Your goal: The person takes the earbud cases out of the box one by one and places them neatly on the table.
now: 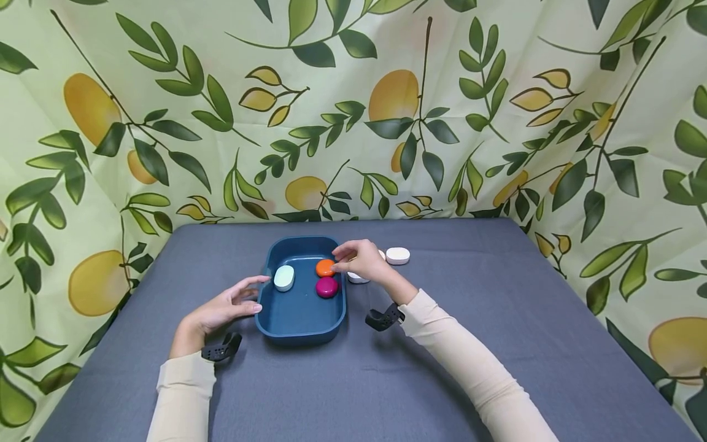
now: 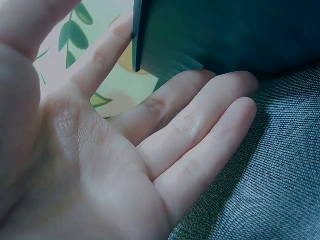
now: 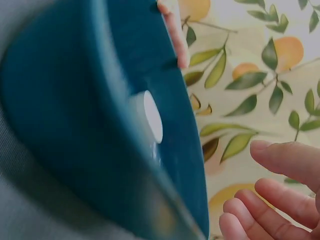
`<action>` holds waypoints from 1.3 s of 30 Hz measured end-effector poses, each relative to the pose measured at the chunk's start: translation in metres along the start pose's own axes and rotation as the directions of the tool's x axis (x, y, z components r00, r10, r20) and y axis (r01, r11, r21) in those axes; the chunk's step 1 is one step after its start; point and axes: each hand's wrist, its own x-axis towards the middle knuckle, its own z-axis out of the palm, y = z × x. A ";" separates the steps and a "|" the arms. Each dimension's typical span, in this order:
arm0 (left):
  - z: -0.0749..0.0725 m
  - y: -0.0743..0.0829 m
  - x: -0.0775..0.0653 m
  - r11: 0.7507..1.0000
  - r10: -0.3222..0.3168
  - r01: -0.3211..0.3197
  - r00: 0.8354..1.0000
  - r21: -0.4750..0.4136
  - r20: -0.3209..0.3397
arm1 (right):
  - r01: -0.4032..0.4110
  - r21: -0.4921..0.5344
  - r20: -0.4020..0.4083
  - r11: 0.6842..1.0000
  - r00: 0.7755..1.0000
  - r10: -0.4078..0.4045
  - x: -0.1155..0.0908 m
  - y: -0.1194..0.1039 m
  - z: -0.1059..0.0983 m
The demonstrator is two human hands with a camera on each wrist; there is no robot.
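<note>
A dark blue rectangular tray (image 1: 301, 313) with raised walls and rounded corners lies on the table. Inside it are a pale mint oval piece (image 1: 284, 278) at the left, a glossy orange round piece (image 1: 324, 267) and a magenta round piece (image 1: 326, 287) at the right. My left hand (image 1: 229, 305) rests against the tray's left wall, thumb and fingers spread along it. Over the right rim reaches my right hand (image 1: 361, 261), fingertips beside the orange piece. In the right wrist view, that hand's thumb and fingers (image 3: 272, 192) are apart with nothing between them.
White oval pieces, one standing apart (image 1: 397, 255) and another partly under the right hand (image 1: 357, 278), lie right of the tray. A further one is mostly hidden behind that hand. The grey cloth-covered table (image 1: 353, 387) ends at a leaf-patterned curtain (image 1: 342, 80).
</note>
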 end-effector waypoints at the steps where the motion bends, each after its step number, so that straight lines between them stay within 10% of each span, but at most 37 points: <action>1: 0.000 0.000 0.000 1.000 -0.001 0.001 1.000 0.000 0.002 | 0.007 0.001 0.009 1.000 1.000 -0.007 0.002 -0.004 0.002; 19: -0.001 -0.003 0.000 1.000 -0.004 0.004 1.000 -0.010 0.019 | -0.025 0.120 0.035 0.992 0.999 0.021 0.048 -0.030 0.065; 39: -0.002 -0.002 0.000 1.000 0.000 0.000 1.000 -0.005 0.017 | -0.021 -0.172 0.195 0.985 0.979 0.055 0.064 -0.023 0.091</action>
